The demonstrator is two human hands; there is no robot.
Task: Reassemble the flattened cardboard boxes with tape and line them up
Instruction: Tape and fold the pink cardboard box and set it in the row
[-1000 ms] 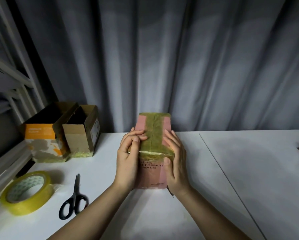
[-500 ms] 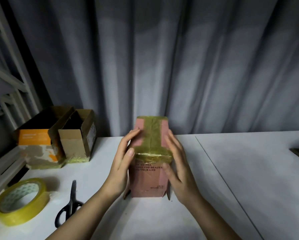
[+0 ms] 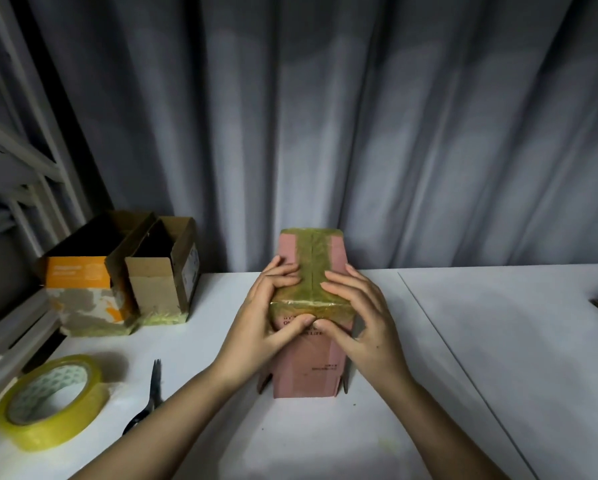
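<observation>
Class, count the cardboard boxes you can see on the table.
3: the orange box at back left, the brown box touching its right side, and the pink box in the middle, held by both hands. None appears hidden.

I'm working at a white table [image 3: 464, 341] in a home-like room: grey curtain [image 3: 360, 133] behind, white shelf frame [image 3: 20, 168] on left.
</observation>
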